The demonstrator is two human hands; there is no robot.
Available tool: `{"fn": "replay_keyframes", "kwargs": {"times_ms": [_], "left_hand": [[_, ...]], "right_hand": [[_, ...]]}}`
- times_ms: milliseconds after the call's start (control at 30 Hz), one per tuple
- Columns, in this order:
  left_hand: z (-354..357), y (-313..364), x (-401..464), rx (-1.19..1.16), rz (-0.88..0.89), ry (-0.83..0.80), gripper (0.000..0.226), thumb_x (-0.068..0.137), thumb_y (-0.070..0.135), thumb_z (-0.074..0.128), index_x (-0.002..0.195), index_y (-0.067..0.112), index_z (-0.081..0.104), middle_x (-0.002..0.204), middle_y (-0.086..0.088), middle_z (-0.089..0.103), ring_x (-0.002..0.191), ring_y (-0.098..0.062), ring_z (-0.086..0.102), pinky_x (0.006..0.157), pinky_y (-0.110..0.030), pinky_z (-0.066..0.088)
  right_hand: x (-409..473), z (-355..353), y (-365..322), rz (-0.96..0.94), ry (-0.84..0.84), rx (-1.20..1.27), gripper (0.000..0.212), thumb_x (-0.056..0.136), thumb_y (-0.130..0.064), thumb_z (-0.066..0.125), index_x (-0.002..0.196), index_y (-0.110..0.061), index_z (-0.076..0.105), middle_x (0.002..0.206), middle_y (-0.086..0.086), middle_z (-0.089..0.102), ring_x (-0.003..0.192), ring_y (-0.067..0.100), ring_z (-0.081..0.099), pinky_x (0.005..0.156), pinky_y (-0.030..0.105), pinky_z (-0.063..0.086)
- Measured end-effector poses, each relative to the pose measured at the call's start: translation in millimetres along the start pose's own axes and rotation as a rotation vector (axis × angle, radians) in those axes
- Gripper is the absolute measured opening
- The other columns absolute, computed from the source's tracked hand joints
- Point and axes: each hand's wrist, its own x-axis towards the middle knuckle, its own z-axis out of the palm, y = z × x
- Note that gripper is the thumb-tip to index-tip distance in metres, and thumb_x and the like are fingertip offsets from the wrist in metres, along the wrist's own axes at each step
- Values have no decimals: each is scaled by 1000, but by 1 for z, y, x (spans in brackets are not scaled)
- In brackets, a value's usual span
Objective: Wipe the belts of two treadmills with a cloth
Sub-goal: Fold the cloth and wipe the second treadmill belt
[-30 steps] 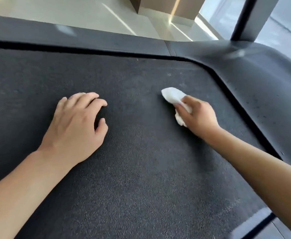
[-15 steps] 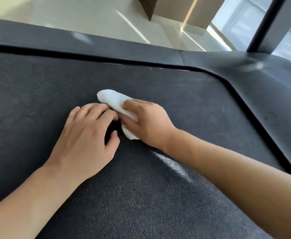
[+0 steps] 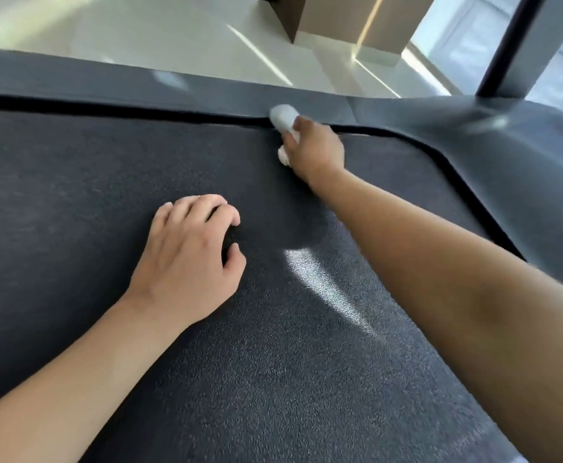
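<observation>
White crumpled cloth (image 3: 283, 116) sits at far edge of dark grey textured treadmill belt (image 3: 273, 362), overlapping the black gap beside the smooth grey side rail (image 3: 206, 91). Right hand (image 3: 316, 147) grips it, fingers curled round the wad, arm stretched far across. Left hand (image 3: 186, 252) rests palm-down on belt, near centre, fingers (image 3: 206, 205) bent, tips touching surface, holding nothing. Sunlit streak on belt right of left hand.

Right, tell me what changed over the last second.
The right hand, gripping the white cloth throughout, swept in beside the left hand, then pushed away to the far edge of the belt, where the cloth now overlaps the side rail. The left hand stayed resting on the belt, fingers curled.
</observation>
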Motion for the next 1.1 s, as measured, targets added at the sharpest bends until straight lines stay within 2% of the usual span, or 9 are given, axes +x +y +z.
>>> {"fn": "replay_keyframes", "kwargs": {"times_ms": [133, 300, 500, 600, 667, 767, 900, 1033, 1100], "left_hand": [[-4, -1, -3, -27, 2, -16, 29, 86, 34, 51, 109, 23, 64, 121, 3, 61, 118, -27, 56, 110, -53, 41], [1, 1, -14, -52, 91, 2, 29, 85, 21, 51, 107, 18, 69, 115, 2, 63, 110, -29, 61, 102, -52, 45], [20, 57, -20, -39, 182, -209, 49, 94, 39, 37, 130, 25, 67, 143, 2, 59, 139, -27, 51, 115, -63, 36], [32, 84, -20, -26, 203, -248, 53, 94, 43, 34, 133, 26, 65, 147, 2, 58, 142, -27, 49, 116, -65, 35], [35, 89, -19, -26, 185, -242, 52, 93, 45, 36, 134, 28, 64, 148, 3, 57, 143, -25, 47, 118, -64, 34], [36, 88, -17, -44, 190, -230, 48, 93, 45, 41, 133, 29, 64, 147, 5, 56, 143, -23, 46, 118, -61, 33], [32, 87, -17, -90, 180, -170, 44, 91, 38, 45, 125, 24, 70, 138, 3, 59, 130, -24, 55, 118, -55, 35], [24, 69, -23, -161, 202, -136, 42, 92, 33, 45, 123, 20, 72, 133, 4, 60, 123, -23, 58, 116, -38, 36], [22, 61, -24, -153, 252, -144, 42, 94, 33, 46, 126, 21, 70, 136, 5, 60, 129, -22, 55, 119, -34, 31]], "right_hand": [[-85, 4, -63, -325, -84, 160, 23, 97, -41, 57, 90, -20, 61, 85, -3, 66, 80, 25, 61, 64, 35, 44], [-158, -23, 41, -488, -69, 161, 28, 101, -43, 58, 89, -17, 58, 82, -11, 54, 76, 13, 49, 65, 35, 43], [-157, -60, 213, 136, 83, 58, 29, 97, -52, 57, 92, -24, 63, 83, -7, 70, 84, 24, 66, 73, 35, 50], [-112, -64, 238, 367, 127, 47, 39, 90, -55, 50, 84, -17, 58, 75, -3, 69, 86, 33, 65, 72, 36, 46], [-82, -56, 222, 378, 105, 10, 29, 86, -43, 57, 93, -14, 60, 86, 9, 70, 90, 37, 64, 73, 38, 46], [-59, -39, 163, 245, 65, 39, 29, 86, -41, 58, 103, -18, 63, 96, 7, 71, 95, 35, 65, 72, 34, 43], [-110, -21, 82, -176, -36, 126, 29, 96, -46, 59, 103, -19, 67, 95, 3, 71, 92, 32, 67, 75, 37, 50], [-199, -41, 125, -556, -109, 226, 22, 99, -39, 62, 94, -17, 62, 88, -3, 61, 82, 24, 60, 68, 31, 44], [-201, -53, 176, -507, -75, 177, 20, 99, -40, 63, 93, -20, 61, 87, -7, 58, 82, 19, 59, 70, 28, 42]]}}
